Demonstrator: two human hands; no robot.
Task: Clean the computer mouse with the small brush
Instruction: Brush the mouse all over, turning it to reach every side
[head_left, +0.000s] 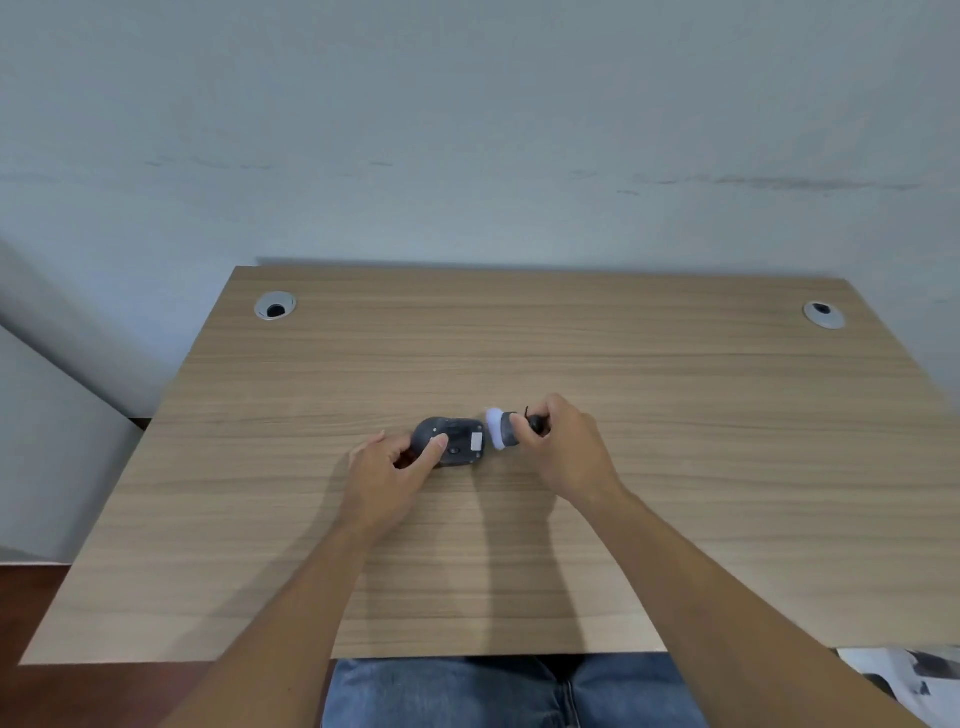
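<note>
A dark grey computer mouse (460, 440) is turned underside up near the middle of the wooden desk (519, 353); a white label shows on its base. My left hand (389, 470) grips its left end, thumb pressed on the underside. My right hand (563, 449) holds a small brush (501, 430) with a dark body and white bristles. The bristles point left and sit right beside the mouse's right end; whether they touch it is unclear. Most of the brush handle is hidden in my fingers.
Two round cable grommets sit at the desk's far corners, one on the left (275, 305) and one on the right (824, 314). A pale wall stands right behind the desk. My jeans-clad legs (509, 691) are under the near edge. Papers (914, 675) lie at lower right.
</note>
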